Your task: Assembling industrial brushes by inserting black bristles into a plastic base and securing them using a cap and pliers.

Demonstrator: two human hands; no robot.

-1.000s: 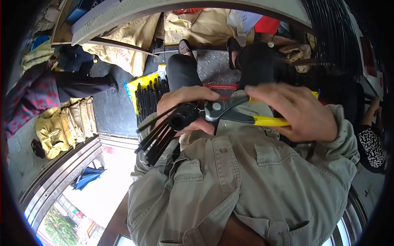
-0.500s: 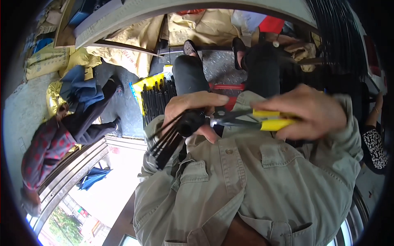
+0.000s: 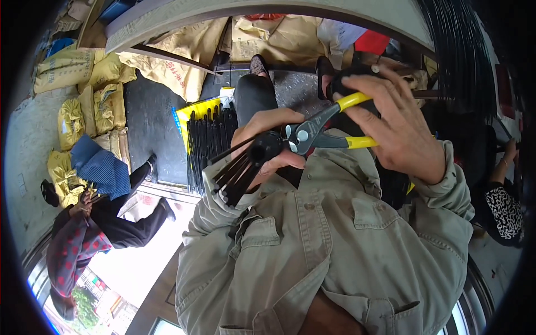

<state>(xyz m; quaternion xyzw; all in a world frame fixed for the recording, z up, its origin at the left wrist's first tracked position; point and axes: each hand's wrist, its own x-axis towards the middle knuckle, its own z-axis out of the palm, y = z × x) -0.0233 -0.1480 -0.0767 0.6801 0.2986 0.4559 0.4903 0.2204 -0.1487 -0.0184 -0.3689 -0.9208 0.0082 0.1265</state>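
Note:
My left hand (image 3: 254,129) is wrapped round what looks like a black umbrella frame (image 3: 263,148), with a round hollow end and several thin ribs fanning toward the lower left. Pliers (image 3: 316,127) with grey jaws and yellow handles are in my right hand (image 3: 395,124). Their handles are spread wide, with fingers round the upper one and the palm side by the lower one. The jaw tips reach the frame beside my left fingers; whether they grip it I cannot make out. Left of my knee lies a bundle of similar black ribbed frames (image 3: 211,142).
A yellow sheet (image 3: 195,109) lies under the bundle. Ahead runs a pale table edge (image 3: 268,12), with brown paper sacks (image 3: 279,40) beneath. Black strands (image 3: 459,53) hang at upper right. One person (image 3: 84,243) with a blue cloth (image 3: 101,167) is at left; another (image 3: 505,206) at right.
The pliers' handles have spread apart, and my right hand has opened and tilted upward with them. My left hand stays on the frame. The person at left has moved toward the doorway.

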